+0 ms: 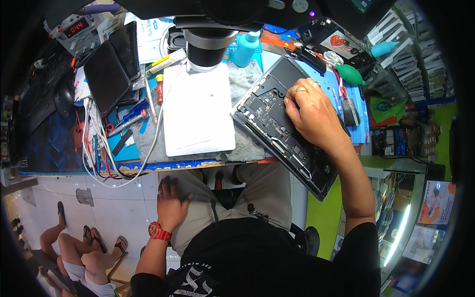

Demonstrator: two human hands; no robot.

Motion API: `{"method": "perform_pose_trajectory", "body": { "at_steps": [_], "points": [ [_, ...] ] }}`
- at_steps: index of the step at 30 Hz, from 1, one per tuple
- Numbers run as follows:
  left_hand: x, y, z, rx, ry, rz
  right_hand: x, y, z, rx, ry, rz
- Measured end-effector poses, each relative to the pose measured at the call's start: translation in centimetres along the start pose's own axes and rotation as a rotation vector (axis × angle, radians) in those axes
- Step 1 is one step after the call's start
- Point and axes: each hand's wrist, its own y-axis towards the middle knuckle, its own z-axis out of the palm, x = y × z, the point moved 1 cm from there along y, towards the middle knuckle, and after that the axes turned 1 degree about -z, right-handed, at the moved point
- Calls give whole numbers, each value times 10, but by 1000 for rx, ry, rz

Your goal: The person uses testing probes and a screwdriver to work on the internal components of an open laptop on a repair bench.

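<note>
An opened laptop (267,111) lies bottom side up on the workbench, its circuit board and battery cells exposed, one corner jutting over the bench's front edge. My right hand (309,111) rests on the board, fingers curled down against the parts; I cannot tell if a small piece is pinched. My left hand (170,200), with a red watch on its wrist, lies flat on my left thigh below the bench and holds nothing.
A white microscope base plate (198,114) sits left of the laptop under the black lens barrel (208,47). Dark phones (106,74), screwdrivers (159,89), cables (96,148), a blue bottle (246,47), green air blowers (350,74) crowd the bench. Another person's legs (74,247) are at lower left.
</note>
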Motion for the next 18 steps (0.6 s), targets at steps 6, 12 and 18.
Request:
{"method": "perform_pose_trajectory", "body": {
  "at_steps": [6, 12, 18],
  "points": [
    [0, -1, 1, -17, 7, 11, 1, -2, -1, -3, -9, -20],
    [1, 0, 1, -1, 12, 15, 7, -3, 0, 0, -105, -88],
    [1, -1, 1, -5, 13, 7, 13, -4, -2, 19, -249, -123]
  ]
}}
